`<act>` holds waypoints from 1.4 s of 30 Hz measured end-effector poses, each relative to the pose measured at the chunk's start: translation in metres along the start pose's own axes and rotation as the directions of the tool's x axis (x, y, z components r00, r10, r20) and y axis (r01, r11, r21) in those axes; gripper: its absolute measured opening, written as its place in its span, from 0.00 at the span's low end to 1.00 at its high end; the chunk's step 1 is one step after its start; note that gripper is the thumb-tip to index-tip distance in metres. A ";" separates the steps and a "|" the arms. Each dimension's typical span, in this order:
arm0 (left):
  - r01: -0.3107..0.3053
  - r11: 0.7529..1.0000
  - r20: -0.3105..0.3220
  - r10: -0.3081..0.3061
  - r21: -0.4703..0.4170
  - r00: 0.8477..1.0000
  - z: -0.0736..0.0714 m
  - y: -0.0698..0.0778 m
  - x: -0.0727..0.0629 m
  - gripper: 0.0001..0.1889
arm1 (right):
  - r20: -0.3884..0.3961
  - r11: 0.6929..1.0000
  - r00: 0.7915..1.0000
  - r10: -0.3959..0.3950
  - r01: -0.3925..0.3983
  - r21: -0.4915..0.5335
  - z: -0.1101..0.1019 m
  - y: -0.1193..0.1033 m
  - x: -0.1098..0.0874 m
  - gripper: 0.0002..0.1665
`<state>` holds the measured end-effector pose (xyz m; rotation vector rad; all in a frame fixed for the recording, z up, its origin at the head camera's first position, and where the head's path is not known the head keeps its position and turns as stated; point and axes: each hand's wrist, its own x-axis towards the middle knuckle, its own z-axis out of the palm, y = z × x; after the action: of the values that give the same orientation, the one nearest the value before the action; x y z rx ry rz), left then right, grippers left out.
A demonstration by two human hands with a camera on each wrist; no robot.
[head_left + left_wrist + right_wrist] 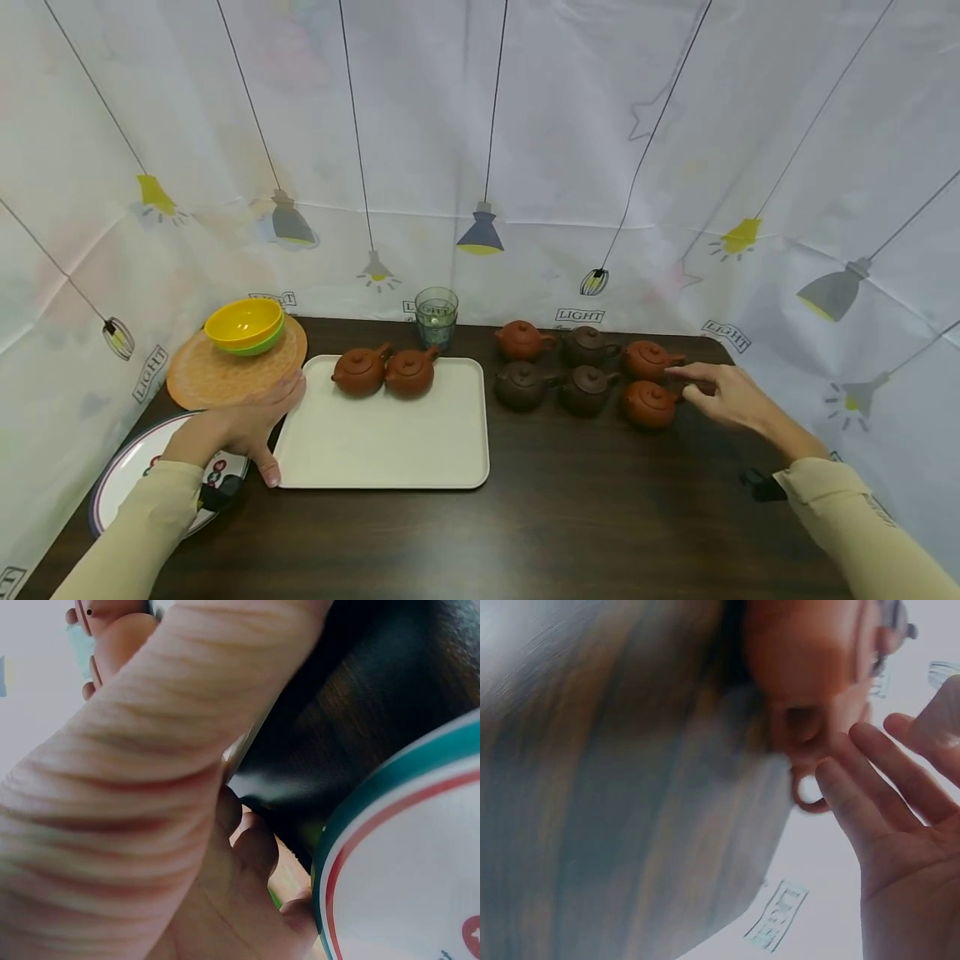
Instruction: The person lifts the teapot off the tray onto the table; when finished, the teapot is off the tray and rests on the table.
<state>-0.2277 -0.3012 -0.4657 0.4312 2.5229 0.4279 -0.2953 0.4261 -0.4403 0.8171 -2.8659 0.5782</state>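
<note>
My left hand [251, 423] rests along the left edge of the cream tray [382, 450], its thumb at the near left corner. Two reddish-brown clay teapots [361, 372] [409, 372] stand side by side at the back of that tray. To the right, several small teapots sit on the table in two rows, some dark brown [587, 390], others orange-brown [522, 340]. My right hand [726, 395] reaches toward the rightmost pair, fingertips by the handle of the back orange teapot [648, 359]. Closer to me is the front orange teapot [649, 405]. In the right wrist view, the fingers [847, 796] look extended beside a teapot handle [807, 802].
Behind the tray stands a clear glass [436, 312]. A yellow bowl [243, 323] nested in a green one [262, 343] sits on a round tan board [191, 375] at back left. My left forearm passes over a patterned plate [118, 492]. A printed curtain [465, 150] hangs behind the dark table [525, 533].
</note>
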 end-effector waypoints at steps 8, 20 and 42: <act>-0.002 1.000 0.008 0.002 0.010 1.000 0.001 0.001 0.000 0.85 | 0.010 0.999 0.999 0.041 -0.041 0.035 0.000 -0.039 0.036 0.19; -0.038 0.995 -0.007 0.038 -0.095 0.999 0.006 -0.018 0.006 0.88 | 0.154 0.974 0.972 -0.176 0.149 0.170 0.039 -0.131 0.127 0.21; 0.047 0.999 0.031 -0.047 0.008 0.998 -0.006 0.006 0.000 0.85 | 0.269 0.949 0.928 -0.259 0.192 0.251 0.142 -0.224 0.212 0.29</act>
<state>-0.2300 -0.2968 -0.4582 0.3779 2.5003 0.3907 -0.3573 0.0926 -0.4544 1.3619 -2.9374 0.8157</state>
